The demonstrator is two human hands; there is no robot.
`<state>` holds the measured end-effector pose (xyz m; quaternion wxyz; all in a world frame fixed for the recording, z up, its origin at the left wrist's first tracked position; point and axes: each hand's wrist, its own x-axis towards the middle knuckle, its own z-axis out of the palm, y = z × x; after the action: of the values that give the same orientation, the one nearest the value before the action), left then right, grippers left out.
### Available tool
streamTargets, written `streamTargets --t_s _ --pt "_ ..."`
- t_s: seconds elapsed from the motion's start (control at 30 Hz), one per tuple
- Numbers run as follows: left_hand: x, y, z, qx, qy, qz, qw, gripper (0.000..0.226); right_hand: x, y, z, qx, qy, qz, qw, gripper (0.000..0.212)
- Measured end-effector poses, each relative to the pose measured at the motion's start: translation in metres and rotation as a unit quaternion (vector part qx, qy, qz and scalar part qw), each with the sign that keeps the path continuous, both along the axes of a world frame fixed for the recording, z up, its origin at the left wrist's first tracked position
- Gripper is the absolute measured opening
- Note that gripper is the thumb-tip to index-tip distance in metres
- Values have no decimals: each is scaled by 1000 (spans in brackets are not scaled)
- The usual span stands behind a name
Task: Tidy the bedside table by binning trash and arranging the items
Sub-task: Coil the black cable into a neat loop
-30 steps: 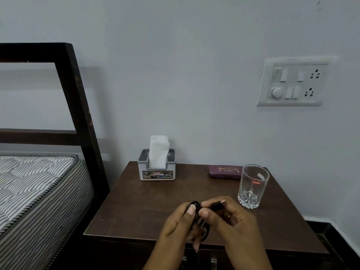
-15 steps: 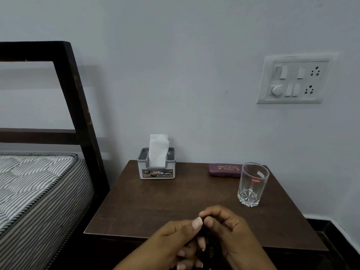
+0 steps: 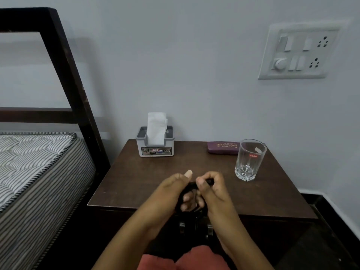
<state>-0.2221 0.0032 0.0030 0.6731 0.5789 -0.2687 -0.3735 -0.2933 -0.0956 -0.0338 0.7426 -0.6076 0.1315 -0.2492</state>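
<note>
Both my hands meet over the front edge of the dark wooden bedside table point(image 3: 136, 178). My left hand point(image 3: 173, 190) and my right hand point(image 3: 210, 190) together hold a black cable point(image 3: 190, 187) coiled into loops; the fingers of both curl round it. Most of the coil is hidden between my hands. A grey tissue holder point(image 3: 155, 148) with a white tissue sticking up stands at the table's back left. A purple spectacle case point(image 3: 223, 147) lies at the back right, and a clear drinking glass point(image 3: 249, 159) stands upright in front of it.
A striped mattress point(image 3: 37, 162) and dark bed frame point(image 3: 74, 90) border the table on the left. A white switch and socket panel point(image 3: 300, 51) is on the wall at upper right. Drawer handles point(image 3: 182, 225) show below the table's front edge.
My hands with the cable dropped toward the table's front edge, then rose a little over it. The tissue holder, case and glass have not moved.
</note>
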Motion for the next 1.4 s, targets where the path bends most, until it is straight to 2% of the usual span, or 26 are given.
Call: streamTargets --t_s 0.13,0.23,0.33,0.4,0.5,0.6,0.77,0.83,0.9,1.0,1.1,1.2,1.27,1.3,1.4 --pt "-3 4 -7 -74 17 21 997 27 4 -2 8 24 -48 -93 994 24" --pt "-7 -1 -11 -123 12 68 990 28 11 -3 14 -3 -74 -115 991 27" --pt "-3 -17 -7 -112 -123 85 983 28 24 -8 20 -57 -85 -167 981 17" --pt "1 -28 -5 -108 -183 120 970 22 36 -13 21 -49 -78 -183 979 9" --pt "14 -42 -3 -105 -129 182 969 23 53 -19 22 61 -84 -161 981 16" --pt "32 -52 -11 -120 -81 249 958 19 63 -25 20 119 -95 -150 977 21" --pt "46 -58 -25 -143 -18 298 944 17 68 -26 14 161 -142 -130 968 19" --pt "49 -58 -28 -141 -27 332 932 17 68 -26 9 166 -154 -138 964 19" --pt "54 -57 -35 -117 -94 379 913 18 67 -23 1 120 -147 -145 971 17" --pt "58 -55 -43 -79 -188 412 888 16 66 -17 -13 -52 -108 -197 973 16" --pt "55 -56 -47 -55 -248 415 874 15 68 -19 -26 -273 -68 -279 918 12" --pt "51 -58 -48 -44 -297 416 858 15 69 -21 -29 -340 -60 -311 886 8" --pt "49 -58 -47 -42 -309 391 866 15 70 -23 -29 -314 -56 -312 895 11" --pt "47 -59 -47 -42 -308 373 874 15 69 -24 -29 -271 -53 -309 910 15" --pt "42 -61 -51 -42 -289 313 904 17 66 -33 -26 -50 -61 -266 961 25"
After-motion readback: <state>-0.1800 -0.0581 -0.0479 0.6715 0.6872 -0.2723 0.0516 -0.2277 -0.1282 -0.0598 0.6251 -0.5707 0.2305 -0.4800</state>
